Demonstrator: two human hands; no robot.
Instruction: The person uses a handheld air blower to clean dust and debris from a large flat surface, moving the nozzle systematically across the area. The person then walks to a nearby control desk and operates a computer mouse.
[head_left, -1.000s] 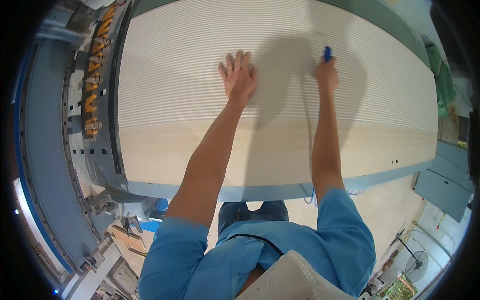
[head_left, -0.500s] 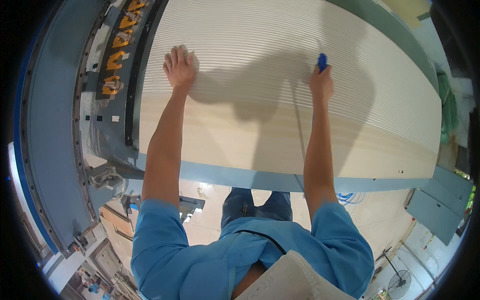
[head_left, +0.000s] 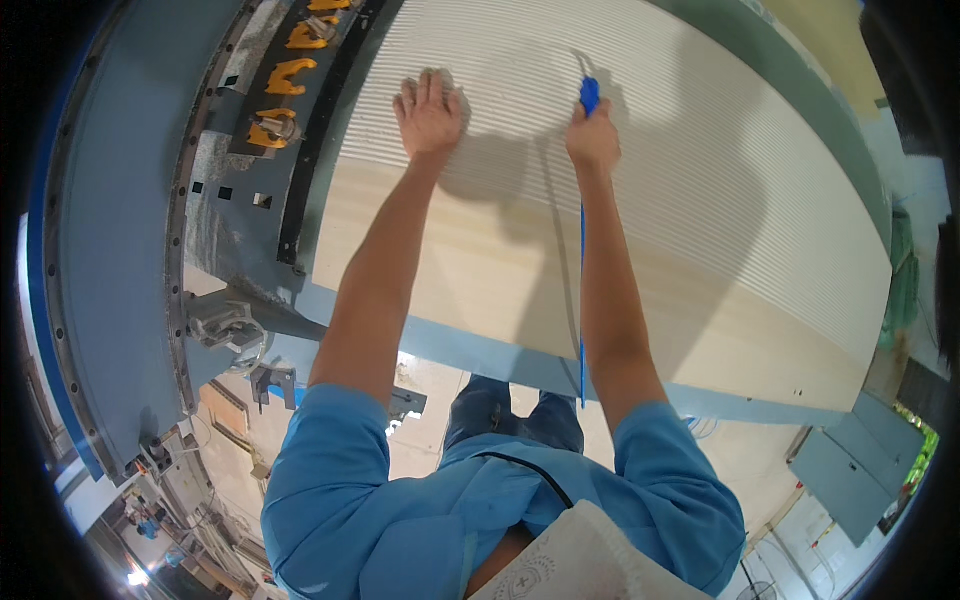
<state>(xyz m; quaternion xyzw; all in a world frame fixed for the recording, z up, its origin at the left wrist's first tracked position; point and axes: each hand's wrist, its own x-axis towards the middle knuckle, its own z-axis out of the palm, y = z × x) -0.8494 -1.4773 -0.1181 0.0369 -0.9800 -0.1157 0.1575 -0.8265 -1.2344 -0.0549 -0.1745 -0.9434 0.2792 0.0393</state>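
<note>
One blue air blow gun (head_left: 589,94) is clamped in the right hand (head_left: 595,142), over the grooved pale board (head_left: 720,225) — well apart, the left hand (head_left: 430,122) lies outstretched, palm-down on that board.

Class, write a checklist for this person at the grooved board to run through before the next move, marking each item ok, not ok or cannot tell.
1. Right hand gripping the blue air blow gun: ok.
2. Left hand clear of the nozzle: ok, they are apart, the hand to its left.
3. Hands gloved: not ok, both are bare.
4. Blue hose free of snags: cannot tell; it hangs over the near edge, its far end out of sight.
5. Grooved board free of dust: cannot tell, grooves too fine.
</note>
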